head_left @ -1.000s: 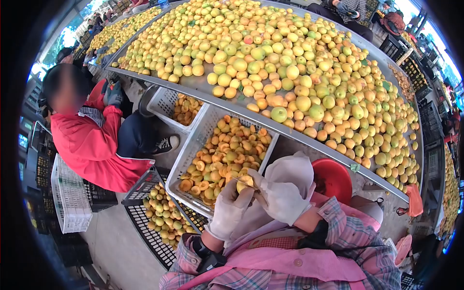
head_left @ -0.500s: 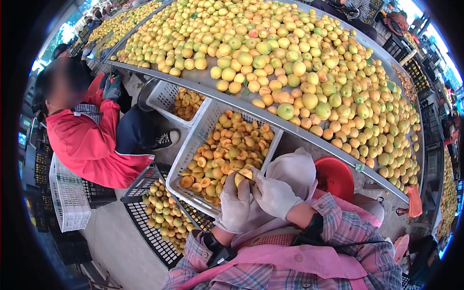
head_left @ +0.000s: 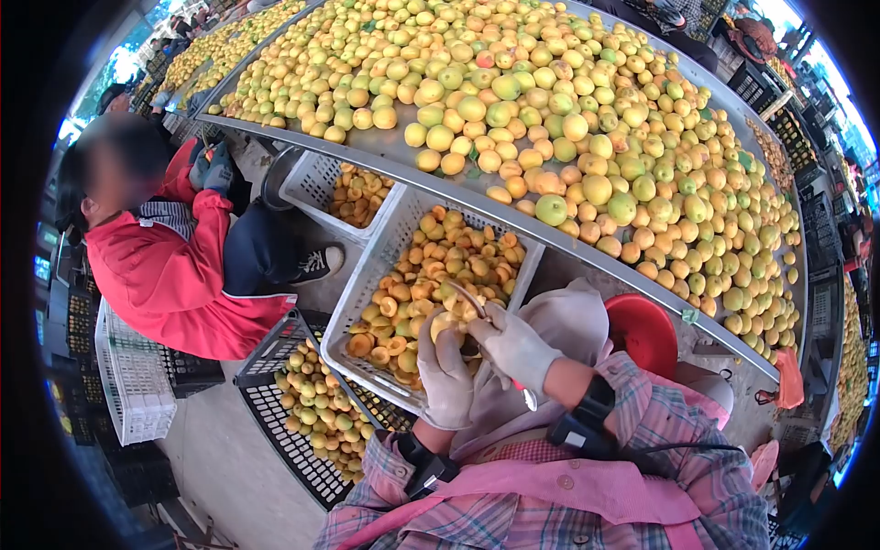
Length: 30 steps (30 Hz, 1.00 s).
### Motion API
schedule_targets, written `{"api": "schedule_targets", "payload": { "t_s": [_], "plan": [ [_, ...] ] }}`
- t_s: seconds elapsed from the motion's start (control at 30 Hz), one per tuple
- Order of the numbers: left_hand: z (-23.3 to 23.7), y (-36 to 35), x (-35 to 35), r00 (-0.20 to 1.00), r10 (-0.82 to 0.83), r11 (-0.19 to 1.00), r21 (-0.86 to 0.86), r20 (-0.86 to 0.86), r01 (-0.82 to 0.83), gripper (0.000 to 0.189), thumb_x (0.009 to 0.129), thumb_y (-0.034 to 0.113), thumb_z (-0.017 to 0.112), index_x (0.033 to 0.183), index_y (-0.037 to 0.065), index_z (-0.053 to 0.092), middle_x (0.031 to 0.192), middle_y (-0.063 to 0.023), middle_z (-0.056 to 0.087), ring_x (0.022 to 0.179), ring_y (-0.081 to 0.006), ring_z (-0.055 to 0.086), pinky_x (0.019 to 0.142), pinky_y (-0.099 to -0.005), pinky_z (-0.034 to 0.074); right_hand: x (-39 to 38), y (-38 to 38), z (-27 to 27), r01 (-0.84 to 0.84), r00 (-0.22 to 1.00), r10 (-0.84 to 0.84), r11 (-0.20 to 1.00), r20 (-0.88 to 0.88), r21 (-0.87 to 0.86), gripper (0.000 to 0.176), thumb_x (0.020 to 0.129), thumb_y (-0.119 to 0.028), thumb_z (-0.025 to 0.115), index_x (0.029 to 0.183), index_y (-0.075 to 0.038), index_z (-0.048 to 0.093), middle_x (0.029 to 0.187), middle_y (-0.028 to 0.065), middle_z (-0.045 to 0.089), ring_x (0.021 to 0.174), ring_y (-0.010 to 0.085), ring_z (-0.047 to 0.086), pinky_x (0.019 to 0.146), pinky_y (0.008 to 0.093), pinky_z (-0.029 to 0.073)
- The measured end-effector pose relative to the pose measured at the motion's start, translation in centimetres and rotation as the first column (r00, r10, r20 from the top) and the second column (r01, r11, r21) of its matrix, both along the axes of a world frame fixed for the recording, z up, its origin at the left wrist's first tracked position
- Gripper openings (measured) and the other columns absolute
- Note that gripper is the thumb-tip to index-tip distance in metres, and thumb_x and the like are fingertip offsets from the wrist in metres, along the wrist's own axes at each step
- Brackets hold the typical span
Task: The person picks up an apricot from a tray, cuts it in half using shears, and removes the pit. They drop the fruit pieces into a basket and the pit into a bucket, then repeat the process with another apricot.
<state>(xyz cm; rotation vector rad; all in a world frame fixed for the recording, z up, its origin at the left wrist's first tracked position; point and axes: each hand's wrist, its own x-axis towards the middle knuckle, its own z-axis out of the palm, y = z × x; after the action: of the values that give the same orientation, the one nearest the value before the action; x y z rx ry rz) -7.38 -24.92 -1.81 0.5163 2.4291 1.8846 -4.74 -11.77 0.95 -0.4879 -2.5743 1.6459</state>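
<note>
My left hand (head_left: 445, 374), in a white glove, is closed around a yellow apricot (head_left: 445, 324) above the crate of halves. My gloved right hand (head_left: 515, 346) grips a small curved knife (head_left: 468, 297), its thin metal blade against the fruit. The knife's other end, red and silver, sticks out below that hand. Beneath both hands a white plastic crate (head_left: 360, 310) holds many split, pitted apricot halves (head_left: 440, 266). Part of the crate's near side is hidden by my left hand.
A metal-edged table (head_left: 394, 163) heaped with whole apricots (head_left: 550, 101) runs across ahead. A red bowl (head_left: 644, 335) sits at my right, a black crate (head_left: 302, 435) of apricots at my left. Beyond it sits a co-worker in a red jacket (head_left: 174, 275), near another white crate (head_left: 302, 188).
The knife's curved blade and its red-and-silver end now show, turned upward at the fruit. My right hand has shifted slightly, and the view has moved a little.
</note>
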Motion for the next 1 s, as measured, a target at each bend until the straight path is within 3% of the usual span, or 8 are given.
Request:
{"api": "schedule_targets", "payload": {
  "t_s": [0.03,0.07,0.17,0.3,0.37,0.47,0.67,1.0],
  "plan": [
    [-0.2,-0.2,-0.2,1.0,0.002,1.0,0.0,-0.001,-0.002,0.033,0.1,0.019,0.044,0.125,-0.002,0.05,0.095,-0.0197,0.066,0.08,-0.0298,0.066,0.071,-0.0354,0.053,-0.3,0.4,2.3,0.225,0.905,0.062,0.768,0.421,-0.599,0.029,0.097,-0.026,0.049,0.116,-0.003,0.05,0.063,0.0068,0.052,0.048,0.0225,0.054,0.045,0.0346,0.046],
    [-0.4,-0.6,-0.5,0.998,-0.02,0.995,-0.094,-0.055,0.015,0.031,0.098,0.014,0.046,0.123,-0.003,0.05,0.097,-0.0179,0.065,0.082,-0.029,0.066,0.072,-0.034,0.053,-0.5,0.5,2.2,0.263,0.925,0.008,0.709,0.38,-0.655,0.026,0.096,-0.025,0.051,0.113,-0.004,0.051,0.063,0.0015,0.048,0.044,0.0125,0.045,0.036,0.0286,0.037],
    [0.2,-1.5,-2.0,0.925,-0.138,0.959,-0.283,-0.353,0.036,0.029,0.091,0.001,0.051,0.119,-0.006,0.05,0.103,-0.0158,0.062,0.088,-0.0274,0.066,0.074,-0.0339,0.054,-1.4,1.3,2.6,0.192,0.962,-0.017,0.747,0.271,-0.636,0.03,0.095,-0.025,0.053,0.116,-0.004,0.049,0.062,0.0015,0.047,0.04,0.0128,0.041,0.034,0.0303,0.032],
    [1.6,-2.1,-2.3,0.965,-0.258,0.939,-0.251,-0.056,0.236,0.033,0.087,-0.008,0.053,0.12,-0.005,0.051,0.113,-0.0153,0.058,0.09,-0.0234,0.064,0.075,-0.0341,0.054,-1.4,2.6,3.2,0.221,0.944,-0.041,0.816,0.328,-0.534,0.034,0.094,-0.027,0.057,0.114,-0.001,0.052,0.062,0.0,0.047,0.039,0.0121,0.043,0.035,0.028,0.034],
    [2.0,-1.7,-2.6,0.544,-0.593,0.571,0.786,0.594,-0.237,0.036,0.091,-0.008,0.052,0.126,-0.005,0.049,0.114,-0.0111,0.057,0.096,-0.0186,0.061,0.079,-0.0304,0.052,-0.8,3.6,3.4,0.221,0.958,-0.061,0.778,0.28,-0.588,0.033,0.092,-0.026,0.059,0.113,0.0,0.055,0.065,0.001,0.05,0.04,0.0122,0.045,0.036,0.0269,0.034],
    [3.6,-1.5,-2.3,0.607,-0.579,0.721,0.69,0.544,0.069,0.038,0.096,-0.002,0.05,0.134,-0.002,0.045,0.113,-0.0071,0.057,0.097,-0.0131,0.058,0.079,-0.025,0.05,0.4,4.4,5.7,0.43,0.888,-0.426,0.642,0.172,-0.634,0.028,0.093,-0.022,0.06,0.11,0.0,0.061,0.062,0.0009,0.051,0.041,0.0116,0.047,0.039,0.0263,0.04],
    [5.0,2.0,-1.6,0.387,-0.709,0.658,0.75,0.589,0.065,0.032,0.096,0.007,0.054,0.128,0.003,0.049,0.106,-0.0029,0.057,0.091,-0.0086,0.057,0.075,-0.02,0.048,4.2,7.1,12.7,0.336,0.731,-0.614,0.703,-0.296,-0.627,0.027,0.095,-0.007,0.053,0.119,0.004,0.057,0.064,0.0046,0.055,0.047,0.0125,0.053,0.047,0.0241,0.044],
    [10.3,10.6,4.3,0.277,-0.79,0.612,0.683,0.547,0.398,0.025,0.087,0.006,0.064,0.112,0.005,0.058,0.092,-0.0001,0.058,0.08,-0.0061,0.054,0.075,-0.0198,0.044,13.6,10.8,13.8,0.403,0.5,-0.812,0.526,-0.301,-0.749,0.019,0.095,-0.013,0.057,0.105,0.003,0.059,0.063,0.0022,0.053,0.045,0.0124,0.05,0.045,0.0266,0.041]
  ]
}}
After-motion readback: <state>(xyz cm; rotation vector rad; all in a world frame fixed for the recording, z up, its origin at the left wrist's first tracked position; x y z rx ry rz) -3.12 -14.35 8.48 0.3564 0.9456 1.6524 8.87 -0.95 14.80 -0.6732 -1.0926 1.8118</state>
